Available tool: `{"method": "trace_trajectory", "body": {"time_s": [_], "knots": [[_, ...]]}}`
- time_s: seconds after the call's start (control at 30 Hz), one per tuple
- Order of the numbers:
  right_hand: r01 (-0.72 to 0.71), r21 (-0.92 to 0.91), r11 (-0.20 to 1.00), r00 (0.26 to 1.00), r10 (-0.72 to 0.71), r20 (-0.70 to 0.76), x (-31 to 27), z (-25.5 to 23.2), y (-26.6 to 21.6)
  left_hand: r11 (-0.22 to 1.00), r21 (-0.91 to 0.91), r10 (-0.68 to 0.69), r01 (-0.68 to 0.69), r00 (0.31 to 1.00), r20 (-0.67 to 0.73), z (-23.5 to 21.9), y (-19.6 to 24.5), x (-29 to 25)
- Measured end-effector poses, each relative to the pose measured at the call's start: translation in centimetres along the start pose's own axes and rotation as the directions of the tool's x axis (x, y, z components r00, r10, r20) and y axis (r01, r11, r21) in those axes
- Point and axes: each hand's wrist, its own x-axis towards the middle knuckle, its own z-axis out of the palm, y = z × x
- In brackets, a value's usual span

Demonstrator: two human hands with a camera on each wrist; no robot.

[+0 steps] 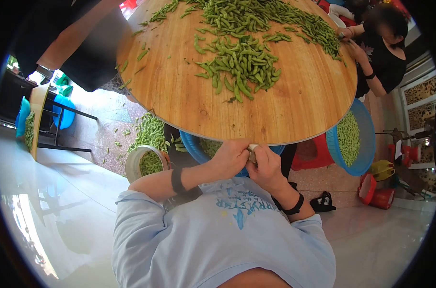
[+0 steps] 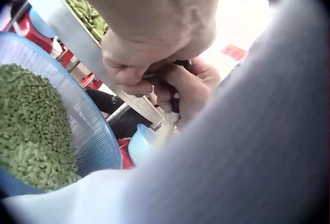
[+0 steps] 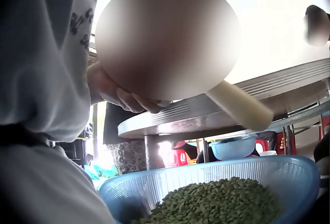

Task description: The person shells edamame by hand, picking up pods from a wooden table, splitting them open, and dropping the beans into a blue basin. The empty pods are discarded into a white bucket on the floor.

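Close together at the near table edge are my left hand [image 1: 229, 159] and right hand [image 1: 267, 166], fingers curled and meeting at a small pale thing [image 1: 252, 150] that both pinch. Seen from the left wrist, the left hand [image 2: 149, 44] bends over the right hand [image 2: 195, 86], with something dark and pale between the fingers. A pale, tube-shaped thing [image 3: 243, 106] sticks out in the right wrist view, where a blur hides most of the hand. Green pods [image 1: 242, 65] lie heaped on the round wooden table [image 1: 179, 103].
Shelled beans fill a blue basket [image 1: 369, 139] at the right; another blue basket [image 1: 191, 146] stands under the table edge. A white bucket [image 1: 134, 163] and loose pods [image 1: 148, 129] are on the floor at the left. Another person [image 1: 383, 53] works at the table's right side.
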Motion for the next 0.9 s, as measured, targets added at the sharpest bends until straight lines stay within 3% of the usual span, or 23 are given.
{"method": "trace_trajectory", "body": {"time_s": [0.1, 0.23, 0.33, 0.4, 0.53, 0.6, 0.67, 0.7, 0.77, 0.8, 0.87, 0.9], "knots": [[-0.008, 0.051, 0.999, 0.999, 0.010, -0.041, -0.1, 0.1, 0.0, 0.995, 0.051, 0.087, -0.086, 0.996, -0.022, 0.2, -0.1, -0.2], [-0.220, 0.193, 0.956, 0.974, 0.226, -0.007, -0.8, 0.1, 1.1, 0.989, 0.120, 0.081, -0.092, 0.993, 0.086, -1.0, -0.2, -0.8], [-0.331, 0.285, 0.900, 0.939, 0.343, 0.007, -1.1, 0.2, 1.5, 0.972, 0.169, 0.164, -0.165, 0.986, 0.022, -1.4, 1.0, -1.4], [-0.385, 0.357, 0.851, 0.911, 0.413, -0.003, -1.3, 0.6, 1.5, 0.932, 0.219, 0.313, -0.289, 0.946, -0.084, -1.2, 1.5, -2.1], [-0.365, 0.404, 0.839, 0.920, 0.390, 0.021, -0.8, 0.8, 0.9, 0.891, 0.231, 0.406, -0.391, 0.914, -0.020, -2.8, 0.6, -2.1], [-0.317, 0.354, 0.880, 0.948, 0.297, 0.112, -0.8, 0.4, 1.2, 0.782, 0.479, 0.381, -0.398, 0.914, 0.139, -5.4, 1.6, -3.1], [-0.239, 0.333, 0.912, 0.971, 0.222, 0.089, -1.1, 0.6, 1.9, 0.681, 0.703, 0.060, -0.206, 0.972, 0.226, -8.8, 3.5, -4.3], [-0.165, 0.310, 0.936, 0.986, 0.148, 0.078, -1.3, 0.7, 2.1, 0.679, 0.705, 0.060, -0.206, 0.972, 0.226, -9.7, 3.5, -4.3], [-0.124, 0.259, 0.958, 0.992, 0.111, 0.065, -1.1, 0.8, 1.9, 0.520, 0.849, 0.025, -0.096, 0.995, 0.097, -11.4, 3.5, -3.5], [-0.084, 0.201, 0.976, 0.996, 0.075, 0.054, -1.0, 0.9, 1.8, 0.516, 0.852, 0.026, -0.092, 0.995, 0.092, -11.8, 3.3, -2.5], [-0.084, 0.206, 0.975, 0.996, 0.074, 0.056, -1.0, 1.1, 1.6, 0.564, 0.807, 0.297, -0.175, 0.955, -0.001, -12.3, 2.3, 0.7], [-0.090, 0.209, 0.974, 0.995, 0.078, 0.065, -1.1, 1.0, 1.6, 0.565, 0.806, 0.299, -0.177, 0.954, 0.000, -12.4, 1.9, 2.4]]}}
